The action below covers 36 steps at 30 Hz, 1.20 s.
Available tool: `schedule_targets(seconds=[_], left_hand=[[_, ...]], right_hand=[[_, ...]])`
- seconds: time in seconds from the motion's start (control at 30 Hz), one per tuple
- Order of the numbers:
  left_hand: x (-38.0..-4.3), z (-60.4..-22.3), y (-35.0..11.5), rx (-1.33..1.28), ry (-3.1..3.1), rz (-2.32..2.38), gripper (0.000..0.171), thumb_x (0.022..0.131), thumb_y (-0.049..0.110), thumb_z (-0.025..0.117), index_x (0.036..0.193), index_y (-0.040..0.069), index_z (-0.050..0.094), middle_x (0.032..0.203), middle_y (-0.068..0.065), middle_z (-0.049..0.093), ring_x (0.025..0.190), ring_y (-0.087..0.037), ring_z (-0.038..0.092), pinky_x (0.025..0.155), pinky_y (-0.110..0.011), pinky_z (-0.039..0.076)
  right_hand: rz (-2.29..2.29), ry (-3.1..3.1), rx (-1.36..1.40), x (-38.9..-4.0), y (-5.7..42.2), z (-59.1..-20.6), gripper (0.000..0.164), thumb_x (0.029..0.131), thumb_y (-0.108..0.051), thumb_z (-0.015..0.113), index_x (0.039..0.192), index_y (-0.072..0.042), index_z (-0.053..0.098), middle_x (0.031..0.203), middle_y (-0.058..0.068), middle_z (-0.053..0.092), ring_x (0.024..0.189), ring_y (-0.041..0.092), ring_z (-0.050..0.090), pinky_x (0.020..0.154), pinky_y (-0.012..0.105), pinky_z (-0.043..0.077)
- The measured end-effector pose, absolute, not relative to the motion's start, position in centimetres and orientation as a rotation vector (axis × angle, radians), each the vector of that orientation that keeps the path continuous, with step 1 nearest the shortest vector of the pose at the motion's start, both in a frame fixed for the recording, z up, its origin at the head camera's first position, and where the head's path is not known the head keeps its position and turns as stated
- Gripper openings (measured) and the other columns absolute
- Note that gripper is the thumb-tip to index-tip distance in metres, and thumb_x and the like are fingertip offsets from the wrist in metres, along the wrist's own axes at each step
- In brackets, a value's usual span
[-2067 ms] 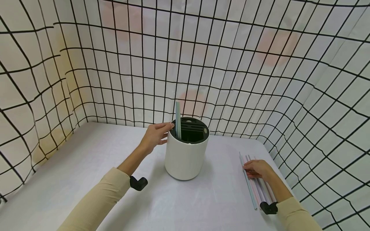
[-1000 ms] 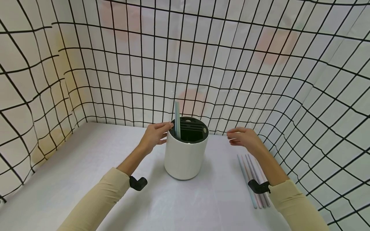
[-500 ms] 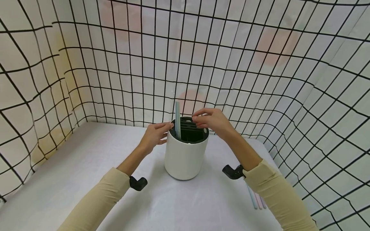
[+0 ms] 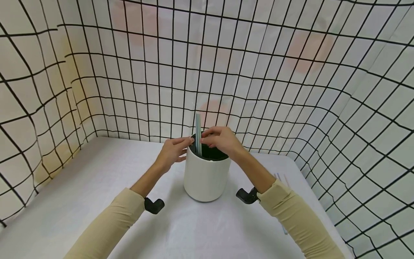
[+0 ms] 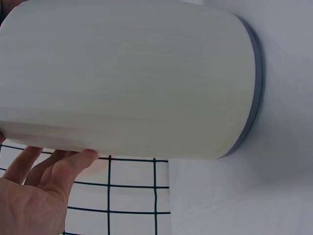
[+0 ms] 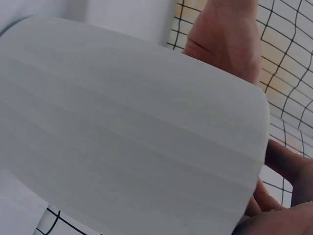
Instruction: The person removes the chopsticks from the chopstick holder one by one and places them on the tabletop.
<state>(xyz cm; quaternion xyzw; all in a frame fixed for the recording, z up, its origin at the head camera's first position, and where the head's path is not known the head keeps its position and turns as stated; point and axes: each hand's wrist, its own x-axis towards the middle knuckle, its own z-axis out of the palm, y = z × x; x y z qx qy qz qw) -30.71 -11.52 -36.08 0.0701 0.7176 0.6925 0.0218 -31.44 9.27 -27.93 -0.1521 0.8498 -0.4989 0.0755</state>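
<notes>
A white cylindrical holder [image 4: 207, 180] with a black inside stands upright on the table. Several thin light-blue sticks [image 4: 198, 133] lean against its left inner side and rise above the rim. My left hand [image 4: 173, 153] grips the holder's left rim, thumb on top. In the left wrist view its fingers [image 5: 73, 164] lie along the wall. My right hand [image 4: 223, 142] is over the opening, its bent fingertips at the sticks' right side. Whether they pinch a stick is not clear. The right wrist view shows curled fingers [image 6: 264, 200] beyond the rim; no sticks show there.
More thin pastel sticks lie on the table at the right, mostly hidden under my right sleeve [image 4: 291, 212]; a blue stick's end [image 4: 285, 230] peeks out. Black wire mesh [image 4: 171, 72] encloses the white table [image 4: 97, 187] at the back and both sides.
My right hand has left the sticks on the table, swung left with no stick visible in it, and reached the sticks in the holder. My left hand and the holder have stayed put.
</notes>
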Motion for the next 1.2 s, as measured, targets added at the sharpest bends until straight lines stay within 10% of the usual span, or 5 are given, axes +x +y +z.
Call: schedule_targets(seconds=[1.2], left_hand=[[-30.9,-36.3,-11.5,0.194,2.231,2.157,0.05,0.098,0.044,0.067,0.137,0.012,0.065,0.144,-0.007,0.061,0.132,-0.032,0.059,0.1,-0.048,0.055]], right_hand=[[-1.991,2.38,-0.414,-31.3,14.1,-22.3,0.032,0.096,-0.02,0.073,0.121,-0.002,0.063,0.107,0.011,0.072,0.093,0.022,0.075,0.09,0.034,0.061]])
